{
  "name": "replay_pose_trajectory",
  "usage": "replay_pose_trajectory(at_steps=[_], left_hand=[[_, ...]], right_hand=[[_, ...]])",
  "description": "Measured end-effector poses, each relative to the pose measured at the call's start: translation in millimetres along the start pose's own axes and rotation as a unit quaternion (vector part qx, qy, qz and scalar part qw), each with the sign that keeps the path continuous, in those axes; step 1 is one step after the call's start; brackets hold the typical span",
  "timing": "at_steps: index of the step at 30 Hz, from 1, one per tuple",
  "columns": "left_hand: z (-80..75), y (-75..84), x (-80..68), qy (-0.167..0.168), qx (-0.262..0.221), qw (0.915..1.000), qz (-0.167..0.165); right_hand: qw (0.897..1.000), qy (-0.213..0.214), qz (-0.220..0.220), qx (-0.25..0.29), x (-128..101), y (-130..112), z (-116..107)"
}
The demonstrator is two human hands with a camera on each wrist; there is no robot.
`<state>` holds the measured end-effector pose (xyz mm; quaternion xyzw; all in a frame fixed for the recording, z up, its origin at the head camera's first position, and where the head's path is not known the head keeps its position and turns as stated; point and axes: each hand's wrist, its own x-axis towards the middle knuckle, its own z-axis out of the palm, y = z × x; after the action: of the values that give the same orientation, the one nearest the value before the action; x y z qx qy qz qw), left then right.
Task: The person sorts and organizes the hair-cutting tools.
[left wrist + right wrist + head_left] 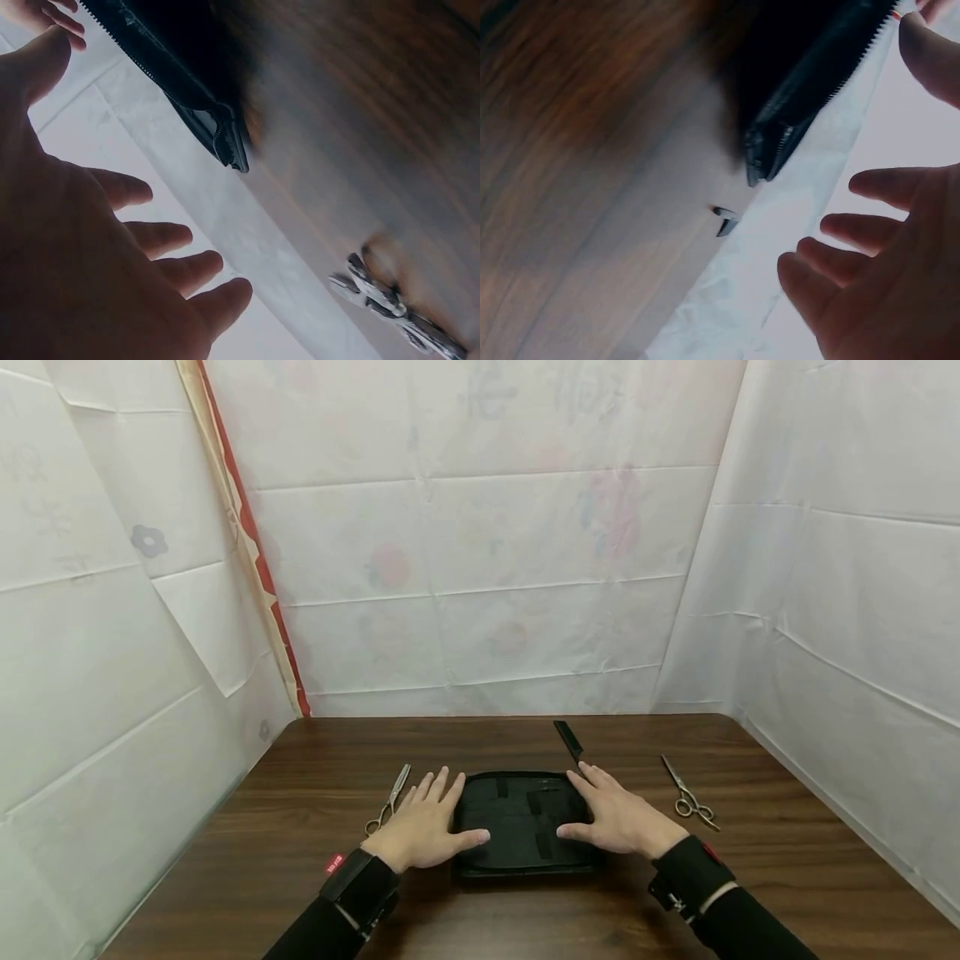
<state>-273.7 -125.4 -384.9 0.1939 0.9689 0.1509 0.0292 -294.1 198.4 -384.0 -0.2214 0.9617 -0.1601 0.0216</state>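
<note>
A black zip case (517,843) lies on the table between my two hands, its upper face with several strap loops or slots. My left hand (423,831) is over its left side, fingers spread and straight; the left wrist view shows a gap between those fingers and the case's zipped edge (161,67). Over the right side is my right hand (618,817), likewise spread, holding nothing. A pair of scissors (402,778) lies just left of my left hand, partly hidden by it. Beyond my right fingertips lies a black comb (567,737), its near end close to them.
A second pair of scissors (688,797) rests on the brown wooden table (787,877) to the right of my right hand. White sheeting (480,635) hangs behind the table and along both sides.
</note>
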Motion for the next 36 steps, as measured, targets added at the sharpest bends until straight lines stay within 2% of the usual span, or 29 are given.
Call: replay_pose_trajectory(at_steps=[5, 9, 18, 26, 31, 36], left_hand=[[0.0, 5.5, 4.1, -0.022, 0.011, 0.9995, 0.019], [0.3, 7.8, 7.8, -0.038, 0.016, 0.9989, 0.022], [7.7, 9.3, 13.2, -0.063, 0.034, 0.9968, 0.037], [12.6, 15.9, 15.3, -0.059, 0.070, 0.9948, 0.046], [13.7, 18.7, 16.7, -0.068, 0.061, 0.9945, 0.050], [14.5, 21.5, 17.0, -0.080, 0.049, 0.9950, 0.034]], right_hand=[[0.999, -0.014, -0.018, -0.026, 2.8, 1.5, 5.2], [0.999, -0.029, -0.022, -0.037, 5.7, 2.0, 7.8], [0.998, -0.054, -0.024, -0.006, 8.9, -1.5, 12.0], [0.998, -0.067, -0.015, 0.005, 7.9, -2.4, 17.9], [0.998, -0.067, -0.014, 0.008, 7.2, -1.8, 19.1], [0.997, -0.076, -0.011, 0.020, 6.7, -2.0, 20.0]])
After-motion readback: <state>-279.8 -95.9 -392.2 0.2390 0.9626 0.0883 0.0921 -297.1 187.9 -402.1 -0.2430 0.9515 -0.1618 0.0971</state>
